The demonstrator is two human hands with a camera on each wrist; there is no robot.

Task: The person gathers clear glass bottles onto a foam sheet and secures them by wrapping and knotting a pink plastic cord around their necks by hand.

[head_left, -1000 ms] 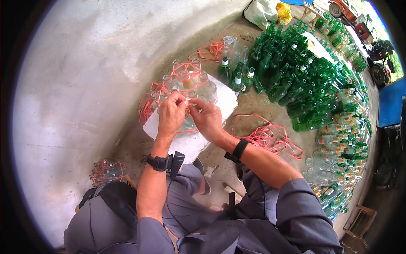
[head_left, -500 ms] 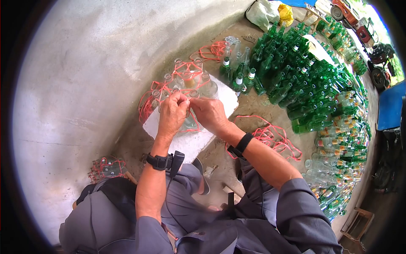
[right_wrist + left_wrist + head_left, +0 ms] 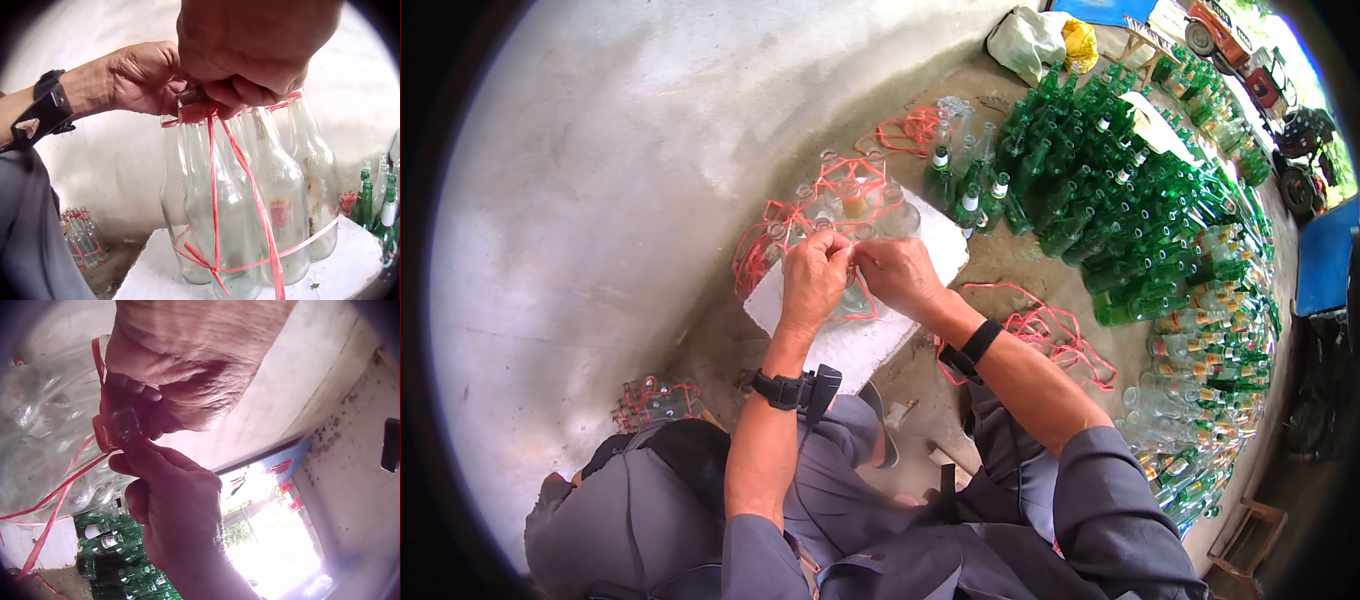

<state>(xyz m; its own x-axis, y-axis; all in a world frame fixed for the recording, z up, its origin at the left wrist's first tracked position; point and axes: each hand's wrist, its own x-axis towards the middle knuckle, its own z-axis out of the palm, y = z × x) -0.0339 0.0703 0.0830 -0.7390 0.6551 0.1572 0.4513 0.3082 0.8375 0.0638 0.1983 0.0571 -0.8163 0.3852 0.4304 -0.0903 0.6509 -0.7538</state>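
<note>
Clear glass bottles [image 3: 219, 200] stand upright in a cluster on a white slab [image 3: 855, 352], with red plastic twine [image 3: 257, 195] around their necks and lower bodies. My left hand [image 3: 812, 284] pinches the twine at the neck of the bottle nearest me. From the other side, my right hand [image 3: 905, 278] pinches the twine at that same neck, fingertips close to the left hand's. In the right wrist view, a twine knot [image 3: 214, 270] shows low on the front bottle, and strands hang from under the right hand. The fingers hide part of the neck wrap.
Loose red twine [image 3: 1050, 340] lies on the floor to the right, more twine [image 3: 912, 130] beyond the slab. Many green bottles [image 3: 1090, 200] fill the right side. A tied bottle bundle [image 3: 656, 402] stands at lower left by the wall [image 3: 600, 200].
My right hand has rolled over, its fingers now more curled, its back facing up. The left hand keeps its place at the bottle neck. The head view has shifted slightly.
</note>
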